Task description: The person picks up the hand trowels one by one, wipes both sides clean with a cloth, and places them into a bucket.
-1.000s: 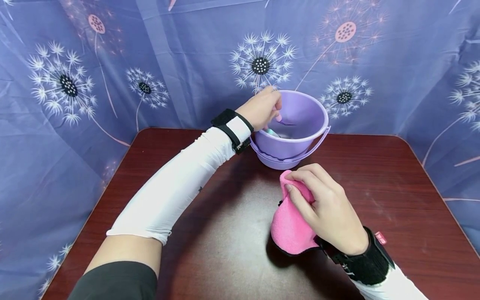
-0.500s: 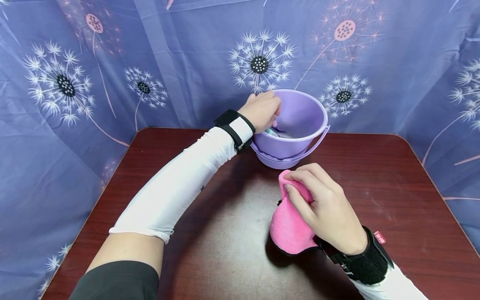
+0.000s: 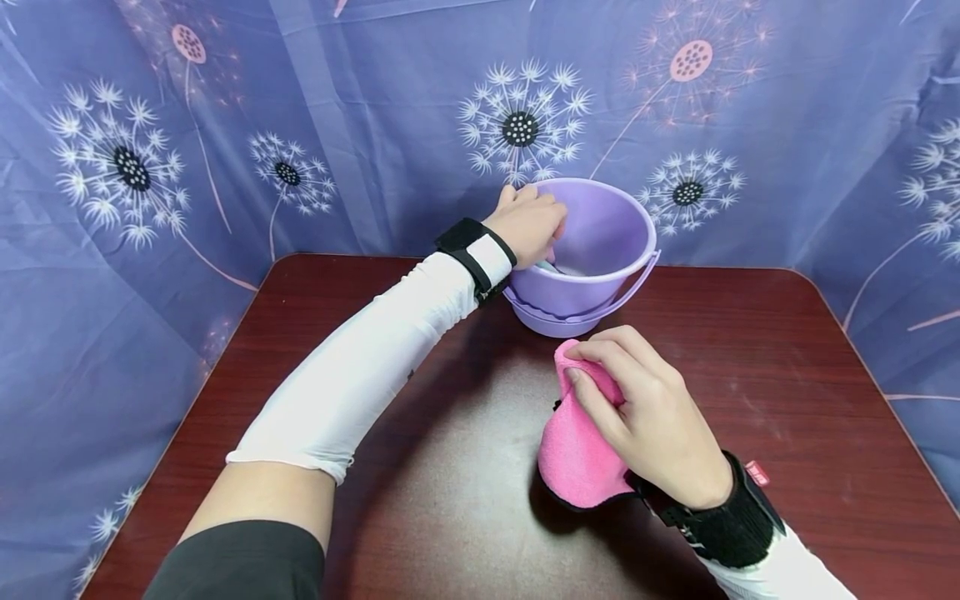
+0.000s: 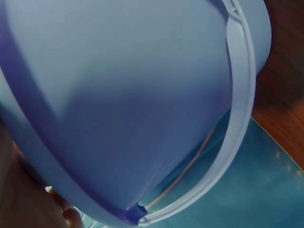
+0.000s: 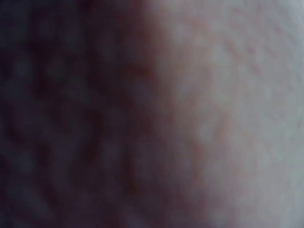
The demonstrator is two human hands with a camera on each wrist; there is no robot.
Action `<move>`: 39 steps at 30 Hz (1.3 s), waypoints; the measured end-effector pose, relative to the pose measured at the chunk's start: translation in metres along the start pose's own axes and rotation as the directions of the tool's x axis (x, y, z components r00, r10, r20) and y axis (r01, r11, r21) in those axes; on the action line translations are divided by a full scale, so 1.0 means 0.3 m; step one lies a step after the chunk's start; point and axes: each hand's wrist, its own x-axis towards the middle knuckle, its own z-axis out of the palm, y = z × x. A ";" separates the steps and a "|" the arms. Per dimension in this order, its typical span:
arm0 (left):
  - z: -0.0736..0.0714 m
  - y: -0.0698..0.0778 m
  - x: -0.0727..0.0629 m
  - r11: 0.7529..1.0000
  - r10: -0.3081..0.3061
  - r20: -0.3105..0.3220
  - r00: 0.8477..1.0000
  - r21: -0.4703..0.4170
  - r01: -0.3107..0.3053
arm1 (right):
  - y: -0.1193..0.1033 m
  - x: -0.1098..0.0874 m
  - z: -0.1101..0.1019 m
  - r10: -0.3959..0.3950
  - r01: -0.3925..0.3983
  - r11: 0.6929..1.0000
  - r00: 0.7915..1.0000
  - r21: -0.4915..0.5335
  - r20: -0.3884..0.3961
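The purple bucket (image 3: 581, 287) stands upright toward the back of the table, its handle hanging down in front. My left hand (image 3: 528, 223) reaches over its left rim with bent fingers; the fingertips are inside, mostly hidden, and I cannot tell whether they hold anything. A bit of pink shows under those fingers, and a pale green thing (image 3: 547, 267) lies just inside the rim. In the left wrist view the bucket's outer wall (image 4: 142, 95) fills most of the frame. Nearer the front, my right hand (image 3: 652, 417) pinches the top of a pink plush cloth piece (image 3: 581, 458) with black edging.
A dark red-brown wooden table (image 3: 420, 508) lies under everything. Behind and beside it hangs a blue curtain (image 3: 375, 125) with dandelion prints, close to the bucket's back. The right wrist view is only a blur.
My left hand has shifted slightly right and deeper over the bucket's rim, so less of the pink bit and pale green thing shows. The right hand and pink cloth piece have barely moved.
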 end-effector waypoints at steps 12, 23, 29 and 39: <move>-0.013 -0.003 0.027 0.983 -0.035 0.003 0.999 -0.182 0.035 | -0.005 0.004 0.001 0.001 -0.001 1.000 1.000 -0.002 0.002; -0.021 -0.008 0.013 0.983 -0.012 0.009 1.000 -0.182 0.013 | -0.003 0.002 0.001 0.005 -0.005 1.000 1.000 0.000 0.002; -0.027 -0.009 0.008 0.979 -0.014 0.008 1.000 -0.205 0.015 | 0.000 0.000 0.001 0.004 -0.004 1.000 1.000 0.001 0.002; -0.059 -0.022 -0.014 0.971 0.003 -0.052 0.999 -0.240 -0.015 | 0.001 0.000 -0.001 0.007 -0.007 1.000 1.000 -0.003 -0.006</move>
